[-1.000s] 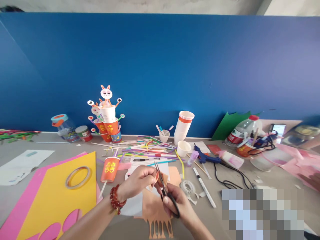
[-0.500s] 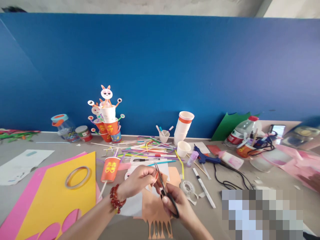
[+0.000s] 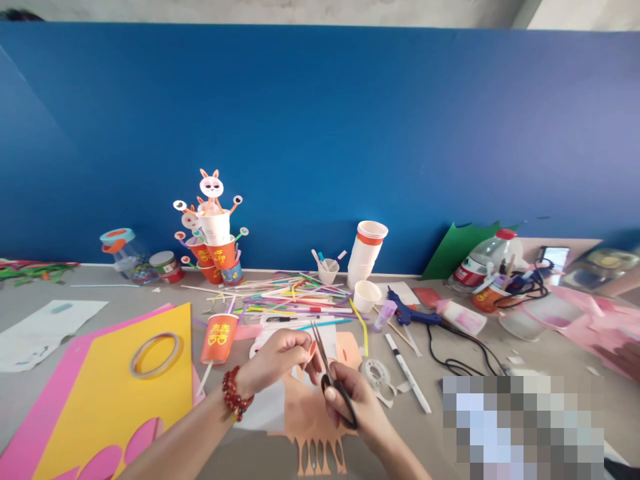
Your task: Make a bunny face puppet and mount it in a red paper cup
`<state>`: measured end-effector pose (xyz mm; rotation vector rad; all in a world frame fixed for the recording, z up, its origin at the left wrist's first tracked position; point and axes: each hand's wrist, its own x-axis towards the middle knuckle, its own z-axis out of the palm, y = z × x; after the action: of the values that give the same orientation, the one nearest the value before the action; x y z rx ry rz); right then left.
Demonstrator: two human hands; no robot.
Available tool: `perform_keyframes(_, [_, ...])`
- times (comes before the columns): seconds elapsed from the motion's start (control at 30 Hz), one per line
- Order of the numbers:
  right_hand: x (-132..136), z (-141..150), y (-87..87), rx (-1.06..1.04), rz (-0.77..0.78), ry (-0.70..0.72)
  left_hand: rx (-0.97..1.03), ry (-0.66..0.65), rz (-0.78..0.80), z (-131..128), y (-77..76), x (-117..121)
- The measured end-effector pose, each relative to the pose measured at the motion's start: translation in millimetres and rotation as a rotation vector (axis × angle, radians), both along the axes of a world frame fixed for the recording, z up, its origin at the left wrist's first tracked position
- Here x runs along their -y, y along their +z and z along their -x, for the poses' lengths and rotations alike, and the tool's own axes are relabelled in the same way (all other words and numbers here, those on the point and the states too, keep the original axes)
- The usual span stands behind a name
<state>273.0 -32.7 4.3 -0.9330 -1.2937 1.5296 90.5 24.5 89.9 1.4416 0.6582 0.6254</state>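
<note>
Left hand: the left hand [image 3: 283, 357] is bent at the wrist, its thumb and fingers pinching a small orange rounded paper slip [image 3: 312, 350] by its lower part.
Right hand: the right hand [image 3: 357, 400] is curled around the black handles of a pair of metal-bladed scissors [image 3: 325, 352], the blades pointing far and slightly left, with a narrow gap between their tips.
Just changed: the peach flap that showed beside the blades half a second ago is out of sight there, and the scissors stand a little clear of the left hand's fingers; this suggests a pause between snips.
Now showing: a slim orange oval paper piece [image 3: 345, 355] lies on a peach paper card [image 3: 353, 343], right of the blades, where none was visible earlier.
Pinched slip: it stands raised between the hands, just left of the blades and seemingly apart from them; its edge looks curved, though its lower end is hidden by fingers.
Peach sheet: a peach paper sheet [image 3: 309, 410] lies under the hands on the grey counter [image 3: 265, 457], its near edge cut into narrow strips with pointed-oval gaps between.
Left of the hands: a red-orange paper cup with gold characters [image 3: 219, 339] stands tilted.
Right of the hands: a clear, ring-shaped tape roll [image 3: 375, 373] lies near a white marker pen [image 3: 407, 373].
</note>
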Motion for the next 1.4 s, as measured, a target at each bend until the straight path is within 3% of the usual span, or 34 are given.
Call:
perform_keyframes(0.27, [-2, -3, 10.5, -0.109, -0.023, -0.239, -0.07, -0.186, 0.063, -3, -23.7, -6])
perform_keyframes(0.57, [-2, -1, 13.5, -0.115, -0.033, -0.233, -0.189, -0.243, -0.033, -10, -26.9, -1])
perform_keyframes(0.67, [-3, -1, 11.6, -0.123, -0.028, -0.242, -0.183, -0.199, -0.039, -13, -26.5, 2])
perform_keyframes(0.83, [-6, -1, 1.3, -0.141, -0.065, -0.32, -0.193, 0.011, -0.168, -20, -29.3, 7])
perform_keyframes(0.93, [-8, -2, -3.5, -0.081, -0.113, -0.334, -0.23, 0.044, -0.214, -21, -32.2, 9])
perform_keyframes(1.03, [-6, -2, 0.5, -0.05, -0.086, -0.317, -0.256, 0.063, -0.279, -18, -30.5, 7])
perform_keyframes(1.2, [2, 1, 15.4, -0.013, 0.076, -0.172, -0.107, 0.15, -0.432, -5, -15.7, -1])
perform_keyframes(1.4, [3, 3, 15.9, -0.021, 0.075, 0.017, 0.001, 0.12, -0.366, 0, -8.5, -6])
